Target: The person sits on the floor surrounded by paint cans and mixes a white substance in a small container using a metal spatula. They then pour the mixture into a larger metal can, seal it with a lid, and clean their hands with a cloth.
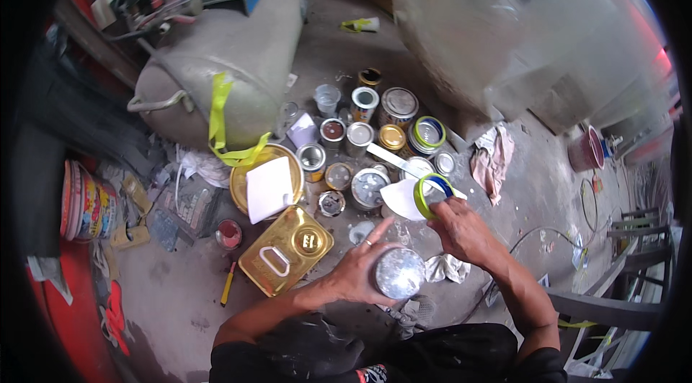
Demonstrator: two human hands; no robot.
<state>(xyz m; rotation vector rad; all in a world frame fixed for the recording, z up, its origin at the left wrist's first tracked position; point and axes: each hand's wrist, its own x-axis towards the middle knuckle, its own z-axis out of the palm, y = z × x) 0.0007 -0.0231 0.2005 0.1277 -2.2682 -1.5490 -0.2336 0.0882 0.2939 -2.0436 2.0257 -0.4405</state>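
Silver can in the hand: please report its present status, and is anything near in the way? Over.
Left hand around silver can. Right hand gripping green tape roll. Tins crowded just ahead.

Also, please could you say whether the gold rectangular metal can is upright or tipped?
Upright: the gold can has its pale loop handle facing upward.

We list: one grey tank (238, 41), rounded; one pinkish rag (494, 159), crumpled; one dark-red bucket (586, 151); one multicoloured tub (90, 203).
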